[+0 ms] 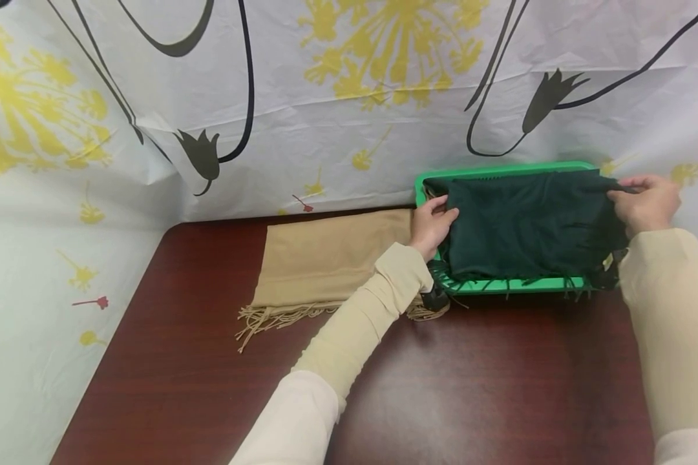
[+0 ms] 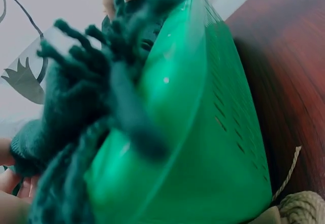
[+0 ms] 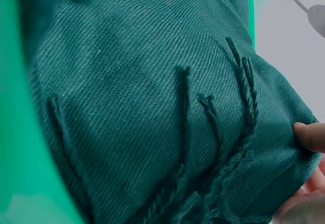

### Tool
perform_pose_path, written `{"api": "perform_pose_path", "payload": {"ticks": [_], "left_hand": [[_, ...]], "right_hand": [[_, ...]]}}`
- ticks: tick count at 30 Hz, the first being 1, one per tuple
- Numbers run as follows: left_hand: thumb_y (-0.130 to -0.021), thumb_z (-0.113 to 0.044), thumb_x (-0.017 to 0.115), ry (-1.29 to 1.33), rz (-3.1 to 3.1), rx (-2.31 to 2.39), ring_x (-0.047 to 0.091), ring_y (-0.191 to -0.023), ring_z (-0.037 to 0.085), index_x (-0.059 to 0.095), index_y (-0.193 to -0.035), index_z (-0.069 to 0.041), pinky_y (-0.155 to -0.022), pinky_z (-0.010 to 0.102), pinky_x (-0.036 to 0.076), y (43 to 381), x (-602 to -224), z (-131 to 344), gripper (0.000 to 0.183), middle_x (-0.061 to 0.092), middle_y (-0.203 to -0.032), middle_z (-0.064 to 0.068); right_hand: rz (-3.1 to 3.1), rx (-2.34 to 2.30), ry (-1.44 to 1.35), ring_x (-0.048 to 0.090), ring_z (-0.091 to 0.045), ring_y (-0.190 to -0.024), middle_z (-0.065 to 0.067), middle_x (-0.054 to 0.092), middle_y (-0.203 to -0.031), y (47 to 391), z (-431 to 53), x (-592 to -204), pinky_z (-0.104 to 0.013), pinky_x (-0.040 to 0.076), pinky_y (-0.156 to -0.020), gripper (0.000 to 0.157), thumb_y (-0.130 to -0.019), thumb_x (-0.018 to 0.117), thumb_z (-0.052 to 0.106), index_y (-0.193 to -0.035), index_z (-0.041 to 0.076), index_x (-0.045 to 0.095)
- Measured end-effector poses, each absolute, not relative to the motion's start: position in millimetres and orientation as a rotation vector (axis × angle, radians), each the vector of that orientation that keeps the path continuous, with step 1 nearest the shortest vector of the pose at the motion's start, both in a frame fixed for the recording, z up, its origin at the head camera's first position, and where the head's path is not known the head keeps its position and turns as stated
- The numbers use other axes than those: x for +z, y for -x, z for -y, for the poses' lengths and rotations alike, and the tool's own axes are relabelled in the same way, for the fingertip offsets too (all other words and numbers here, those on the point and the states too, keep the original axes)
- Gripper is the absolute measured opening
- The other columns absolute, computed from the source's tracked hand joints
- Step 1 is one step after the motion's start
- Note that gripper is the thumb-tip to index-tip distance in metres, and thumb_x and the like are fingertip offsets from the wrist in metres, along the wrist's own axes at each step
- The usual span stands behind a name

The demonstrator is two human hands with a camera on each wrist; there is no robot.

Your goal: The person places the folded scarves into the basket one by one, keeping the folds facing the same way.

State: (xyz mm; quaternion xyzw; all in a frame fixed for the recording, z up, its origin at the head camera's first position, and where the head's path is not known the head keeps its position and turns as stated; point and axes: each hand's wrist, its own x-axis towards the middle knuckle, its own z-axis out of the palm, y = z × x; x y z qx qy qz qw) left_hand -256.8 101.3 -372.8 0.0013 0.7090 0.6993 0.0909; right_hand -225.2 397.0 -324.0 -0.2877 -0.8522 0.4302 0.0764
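A folded dark green fringed scarf (image 1: pixel 529 226) lies over the top of a green plastic basket (image 1: pixel 500 170), covering most of its opening. My left hand (image 1: pixel 433 226) pinches the scarf's left edge between thumb and fingers. At the far right corner, my right hand (image 1: pixel 647 203) pinches the cloth; the right wrist view shows the thumb (image 3: pixel 311 136) on top of the fabric (image 3: pixel 127 82). Fringe strands hang over the basket's near rim, and in the left wrist view the fringe (image 2: pixel 101 76) blurs in front of the basket wall (image 2: pixel 203 148). What lies beneath the scarf is mostly hidden.
Left of the basket, a folded tan fringed scarf (image 1: pixel 326 258) lies flat on the dark red-brown table (image 1: pixel 209 394), partly behind my left forearm. A white cloth backdrop (image 1: pixel 337 142) with yellow and grey flower prints rises behind the table and along its left side.
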Motion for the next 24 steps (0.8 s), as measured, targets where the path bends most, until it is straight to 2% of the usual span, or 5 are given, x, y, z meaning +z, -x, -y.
{"api": "perform_pose_path", "payload": {"ticks": [11,18,24], "left_hand": [[-0.087,-0.018,0.058,-0.071,-2.147,2.022,0.054,-0.099,0.011,0.054,-0.121,-0.013,-0.076,0.022,0.046,255.2,-368.4,-98.7,0.035,0.056,-0.11,0.0],[-0.087,-0.018,0.057,-0.086,-2.161,2.005,0.054,-0.099,0.011,0.054,-0.121,-0.013,-0.076,0.022,0.046,255.2,-369.3,-99.1,0.034,0.056,-0.11,0.001],[-0.088,-0.018,0.056,-0.099,-2.168,1.99,0.054,-0.099,0.011,0.054,-0.121,-0.013,-0.076,0.022,0.046,256.0,-371.0,-99.3,0.034,0.056,-0.11,0.001]], "right_hand": [[2.574,1.289,0.823,0.039,0.005,-0.055,0.032,0.038,-0.053,228.0,-398.1,-321.8,-0.02,0.039,-0.043,0.016,-0.084,0.055,0.023,-0.077,0.037,0.051],[2.597,1.27,0.781,0.038,0.004,-0.055,0.032,0.038,-0.053,225.7,-399.6,-322.3,-0.029,0.041,-0.041,0.016,-0.084,0.053,0.024,-0.076,0.037,0.05],[2.601,1.271,0.749,0.038,0.005,-0.055,0.033,0.039,-0.052,223.3,-399.7,-322.5,-0.027,0.04,-0.041,0.022,-0.083,0.053,0.022,-0.071,0.04,0.05]]}}
